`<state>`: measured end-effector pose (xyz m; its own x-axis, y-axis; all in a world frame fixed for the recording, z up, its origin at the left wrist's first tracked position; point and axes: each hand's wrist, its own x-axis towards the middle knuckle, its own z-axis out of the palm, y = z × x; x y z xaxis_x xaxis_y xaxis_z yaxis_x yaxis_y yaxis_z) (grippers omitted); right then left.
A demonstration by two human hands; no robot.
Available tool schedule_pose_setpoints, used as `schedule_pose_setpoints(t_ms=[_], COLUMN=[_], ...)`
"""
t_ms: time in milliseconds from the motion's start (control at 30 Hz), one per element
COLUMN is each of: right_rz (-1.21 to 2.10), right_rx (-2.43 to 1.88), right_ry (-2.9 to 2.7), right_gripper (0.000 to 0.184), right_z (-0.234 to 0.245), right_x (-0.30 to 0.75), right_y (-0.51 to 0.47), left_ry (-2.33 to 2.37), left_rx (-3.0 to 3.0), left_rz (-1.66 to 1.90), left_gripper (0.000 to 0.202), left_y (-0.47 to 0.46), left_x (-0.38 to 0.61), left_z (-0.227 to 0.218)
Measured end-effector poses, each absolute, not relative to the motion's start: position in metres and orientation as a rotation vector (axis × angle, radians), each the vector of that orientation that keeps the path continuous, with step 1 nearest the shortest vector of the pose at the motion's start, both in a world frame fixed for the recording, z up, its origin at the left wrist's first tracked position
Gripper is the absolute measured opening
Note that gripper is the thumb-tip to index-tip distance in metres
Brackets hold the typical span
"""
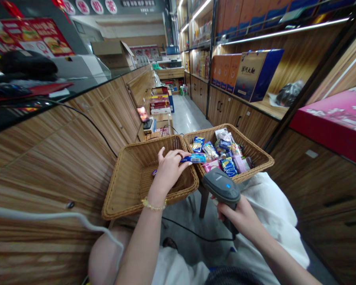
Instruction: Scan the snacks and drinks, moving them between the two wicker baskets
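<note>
Blue packet (pixel 193 158): light, thin wrap, prob. slippery, easily crushed; best held by its end. L hand (pixel 169 170) clamped on that end, fingers (pixel 178 157) curled, right over basket (pixel 121 186). R hand (pixel 235 215) closed round grip of scanner (pixel 222 188), to right of basket; stiff plastic, prob. fairly heavy, w/ cable (pixel 195 236) trailing. Snacks (pixel 225 158) piled in 2nd basket (pixel 249 148), touching far side of basket.

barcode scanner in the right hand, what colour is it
The handheld barcode scanner is dark grey with a small blue light on top, best seen in the head view.
</note>
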<state>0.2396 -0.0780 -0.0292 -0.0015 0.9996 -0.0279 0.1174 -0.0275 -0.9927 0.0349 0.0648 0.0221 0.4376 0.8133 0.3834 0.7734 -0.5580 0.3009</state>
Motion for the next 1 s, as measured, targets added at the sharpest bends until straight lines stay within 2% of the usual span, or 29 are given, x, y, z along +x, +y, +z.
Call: schedule_pose_setpoints(t_ms=[233, 700, 1000], right_rz=[0.861, 0.875, 0.852], right_rx=[-1.381, -1.423, -1.428], right_ry=[-1.445, -1.442, -1.446], right_gripper=[0.010, 0.013, 0.014], right_z=[-0.027, -0.042, -0.043], right_x=[0.236, 0.240, 0.244], right_y=[-0.076, -0.079, -0.082], left_ry=[1.422, 1.425, 1.954], left_rx=[2.664, 2.683, 2.489], left_rz=[0.752, 0.769, 0.796], left_gripper=[0.020, 0.017, 0.019], left_y=[0.062, 0.059, 0.059], left_x=[0.032, 0.033, 0.014], left_z=[0.022, 0.024, 0.040])
